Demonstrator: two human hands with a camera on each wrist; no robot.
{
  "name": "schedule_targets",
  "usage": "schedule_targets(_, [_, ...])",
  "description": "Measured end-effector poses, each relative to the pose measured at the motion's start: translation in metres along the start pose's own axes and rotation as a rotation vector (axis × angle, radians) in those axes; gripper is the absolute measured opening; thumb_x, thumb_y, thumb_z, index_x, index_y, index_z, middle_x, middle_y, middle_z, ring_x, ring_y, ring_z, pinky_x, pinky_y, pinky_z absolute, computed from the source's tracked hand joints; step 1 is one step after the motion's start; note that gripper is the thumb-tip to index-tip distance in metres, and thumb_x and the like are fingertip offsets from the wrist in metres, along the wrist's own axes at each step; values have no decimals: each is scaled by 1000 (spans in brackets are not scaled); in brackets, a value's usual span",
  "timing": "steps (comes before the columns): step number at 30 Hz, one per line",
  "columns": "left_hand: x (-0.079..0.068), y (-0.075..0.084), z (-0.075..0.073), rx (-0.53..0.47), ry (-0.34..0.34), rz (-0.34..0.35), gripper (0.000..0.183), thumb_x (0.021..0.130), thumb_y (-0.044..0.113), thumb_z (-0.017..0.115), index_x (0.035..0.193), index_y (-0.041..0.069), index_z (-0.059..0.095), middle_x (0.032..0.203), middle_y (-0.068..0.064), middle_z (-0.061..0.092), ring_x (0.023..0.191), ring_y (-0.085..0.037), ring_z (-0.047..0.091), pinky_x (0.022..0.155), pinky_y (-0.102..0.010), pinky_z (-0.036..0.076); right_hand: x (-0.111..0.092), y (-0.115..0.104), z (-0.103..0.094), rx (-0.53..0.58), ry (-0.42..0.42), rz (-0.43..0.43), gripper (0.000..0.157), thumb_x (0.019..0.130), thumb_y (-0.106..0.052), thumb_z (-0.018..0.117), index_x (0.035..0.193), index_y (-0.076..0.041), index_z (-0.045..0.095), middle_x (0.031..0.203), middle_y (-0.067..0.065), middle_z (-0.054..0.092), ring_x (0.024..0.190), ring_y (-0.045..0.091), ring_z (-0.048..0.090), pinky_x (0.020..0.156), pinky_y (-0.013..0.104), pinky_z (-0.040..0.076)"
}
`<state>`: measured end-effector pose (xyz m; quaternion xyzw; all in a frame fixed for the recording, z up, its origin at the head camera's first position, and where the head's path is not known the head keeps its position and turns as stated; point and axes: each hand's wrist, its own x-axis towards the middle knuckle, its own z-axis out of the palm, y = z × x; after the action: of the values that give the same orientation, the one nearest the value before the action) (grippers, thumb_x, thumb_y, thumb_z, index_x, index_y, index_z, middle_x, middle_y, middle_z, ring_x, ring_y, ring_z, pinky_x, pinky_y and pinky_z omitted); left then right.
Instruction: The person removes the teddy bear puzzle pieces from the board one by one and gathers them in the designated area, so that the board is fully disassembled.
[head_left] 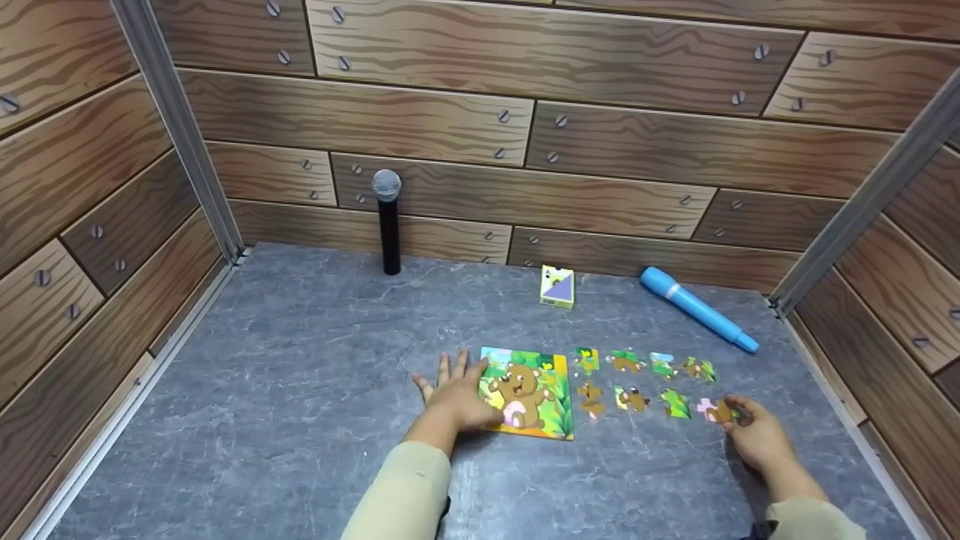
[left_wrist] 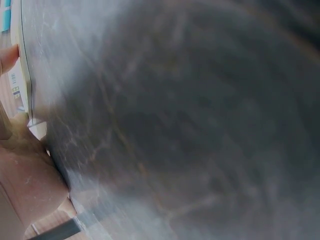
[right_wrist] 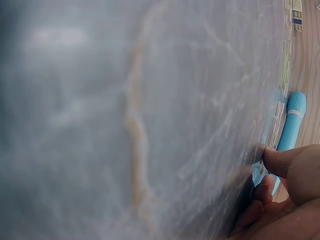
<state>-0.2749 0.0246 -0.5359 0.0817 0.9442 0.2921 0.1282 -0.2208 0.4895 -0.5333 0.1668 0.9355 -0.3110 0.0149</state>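
A square puzzle board with a bear picture lies flat on the grey table. My left hand rests at its left edge, fingers spread, the thumb by its lower left corner. In the left wrist view the board's thin edge shows beside a fingertip. Right of the board, several loose puzzle pieces lie in two rows. At the right end of the front row my right hand pinches a brown and pink puzzle piece between thumb and fingers; the fingers partly cover it.
Behind the board stands a yellow and purple card box. A black microphone with a silver head stands upright at the back left. Toward the back right lies a blue microphone-shaped stick. Wood-patterned walls enclose the table.
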Motion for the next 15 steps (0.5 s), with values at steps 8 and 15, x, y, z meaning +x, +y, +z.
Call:
schedule_targets(8, [1,1,0,3,-6,-3,103,75,50,84,166,28,40,178,-9,12,162,-40,-6,114,-79,-16,-4,0,0,6,-1,-13,57,100,3,54,151,16,33,131,46,49,110,52,56,91,59,51])
schedule_targets(15, [1,0,1,4,4,-4,102,76,49,84,165,28,40,177,-9,14,162,-40,-5,114,-80,-15,-9,-11,1,30,4,-26,54,101,0,53,149,18,35,126,44,55,106,48,60,79,46,55])
